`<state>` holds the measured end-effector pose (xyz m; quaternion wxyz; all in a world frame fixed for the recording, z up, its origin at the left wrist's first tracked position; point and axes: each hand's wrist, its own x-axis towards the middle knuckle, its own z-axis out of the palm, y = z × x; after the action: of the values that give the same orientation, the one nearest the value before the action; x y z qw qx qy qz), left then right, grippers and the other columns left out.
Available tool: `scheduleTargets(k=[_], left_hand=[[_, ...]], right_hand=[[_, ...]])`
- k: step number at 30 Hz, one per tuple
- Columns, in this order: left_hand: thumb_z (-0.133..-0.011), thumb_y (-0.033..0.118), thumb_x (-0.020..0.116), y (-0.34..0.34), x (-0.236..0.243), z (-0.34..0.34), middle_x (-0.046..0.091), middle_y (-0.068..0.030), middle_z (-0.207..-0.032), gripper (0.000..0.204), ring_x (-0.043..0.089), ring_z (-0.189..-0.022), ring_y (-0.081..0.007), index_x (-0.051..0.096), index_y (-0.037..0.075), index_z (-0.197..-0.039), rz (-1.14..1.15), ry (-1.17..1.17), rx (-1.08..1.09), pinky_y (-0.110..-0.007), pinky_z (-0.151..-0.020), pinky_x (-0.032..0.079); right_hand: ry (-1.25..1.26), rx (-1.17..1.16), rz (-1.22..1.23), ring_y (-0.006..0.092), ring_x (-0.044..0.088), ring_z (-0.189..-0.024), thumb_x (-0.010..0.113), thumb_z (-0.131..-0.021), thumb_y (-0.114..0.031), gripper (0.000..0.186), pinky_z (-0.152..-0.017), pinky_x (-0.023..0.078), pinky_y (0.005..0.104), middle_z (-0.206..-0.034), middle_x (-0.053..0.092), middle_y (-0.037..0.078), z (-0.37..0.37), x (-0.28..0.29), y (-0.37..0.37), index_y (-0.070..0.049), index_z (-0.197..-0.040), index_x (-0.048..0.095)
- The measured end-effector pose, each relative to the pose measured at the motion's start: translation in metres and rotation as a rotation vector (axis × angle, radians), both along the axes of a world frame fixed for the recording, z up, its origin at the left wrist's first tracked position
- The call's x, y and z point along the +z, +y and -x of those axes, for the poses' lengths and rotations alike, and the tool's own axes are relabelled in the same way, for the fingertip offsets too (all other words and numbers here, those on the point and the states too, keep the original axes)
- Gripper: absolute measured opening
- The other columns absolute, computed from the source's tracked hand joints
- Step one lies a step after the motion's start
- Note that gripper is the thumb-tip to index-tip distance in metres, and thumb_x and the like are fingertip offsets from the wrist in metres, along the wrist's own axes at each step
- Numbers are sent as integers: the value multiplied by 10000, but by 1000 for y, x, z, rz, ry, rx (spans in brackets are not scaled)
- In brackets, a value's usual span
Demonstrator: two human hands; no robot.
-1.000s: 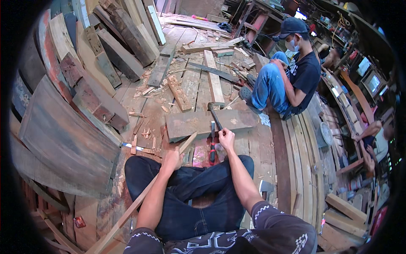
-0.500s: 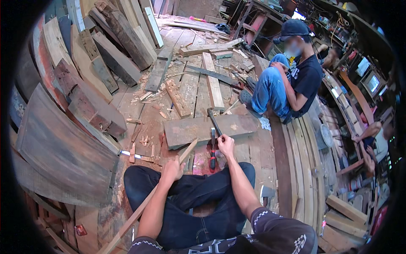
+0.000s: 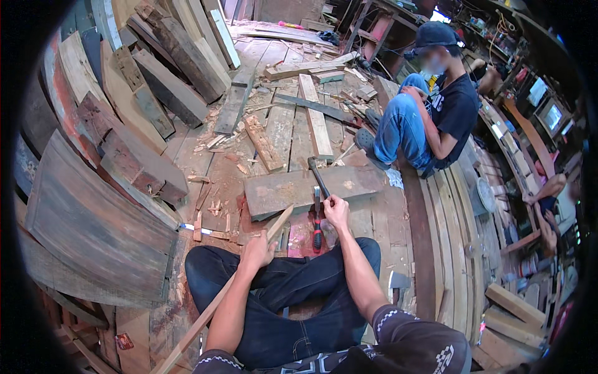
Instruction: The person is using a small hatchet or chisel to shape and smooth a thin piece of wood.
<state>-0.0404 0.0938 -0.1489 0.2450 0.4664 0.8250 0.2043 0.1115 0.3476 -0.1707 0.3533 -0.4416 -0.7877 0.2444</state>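
Wooden slat (image 3: 249, 274) gripped by left hand (image 3: 258, 249), angled toward plank (image 3: 311, 187); hammer (image 3: 319, 177) clasped in right hand (image 3: 336, 210), nearer it.

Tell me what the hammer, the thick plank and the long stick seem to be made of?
Hammer in right hand: dark, probably metal head and shaft. Plank: rough, weathered grey-brown wood, unfinished. Stick in left hand: pale bare wood, apparently unpainted.
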Motion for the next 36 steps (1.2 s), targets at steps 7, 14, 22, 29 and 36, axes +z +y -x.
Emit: scheduleTargets(k=[7, 14, 22, 29, 36], left_hand=[[-924, 365, 575, -1, 0, -3, 638, -340, -895, 516, 632, -861, -488, 492, -95, -1142, -40, 22, -12, -535, -760, 502], [-915, 374, 577, 0, -8, 1, 646, -331, -932, 548, 633, -927, -472, 462, -62, -1225, 15, 9, -28, -541, -819, 498], [-915, 377, 577, -1, 1, -2, 642, -337, -955, 596, 633, -942, -465, 448, -100, -1249, 28, 22, -37, -529, -832, 499], [-911, 382, 587, 0, 5, -3, 639, -335, -983, 583, 632, -944, -466, 461, -92, -1227, 34, 9, -29, -532, -837, 495], [-970, 348, 486, 0, 1, -1, 643, -329, -915, 405, 630, -890, -488, 502, -44, -1071, -31, -3, 4, -565, -798, 480]], right_hand=[[-4, 9, -52, 261, 595, -509, 629, -798, -190, 184, -531, 465, 380, -561, 578, 141, -3, -6, 3, -13, -750, 649], [-50, -10, 14, 294, 620, -556, 623, -798, -220, 202, -563, 486, 400, -598, 606, 149, -6, -4, 1, -25, -761, 663], [10, 28, -23, 238, 585, -495, 625, -790, -198, 205, -517, 453, 372, -551, 567, 148, -7, -12, 4, 1, -748, 653], [-28, 12, -22, 269, 609, -530, 627, -790, -200, 204, -535, 466, 380, -581, 593, 156, -9, -10, 4, -1, -761, 660], [-5, 49, 20, 272, 616, -538, 628, -794, -194, 195, -541, 472, 382, -592, 597, 162, -6, -3, 3, -4, -764, 661]])
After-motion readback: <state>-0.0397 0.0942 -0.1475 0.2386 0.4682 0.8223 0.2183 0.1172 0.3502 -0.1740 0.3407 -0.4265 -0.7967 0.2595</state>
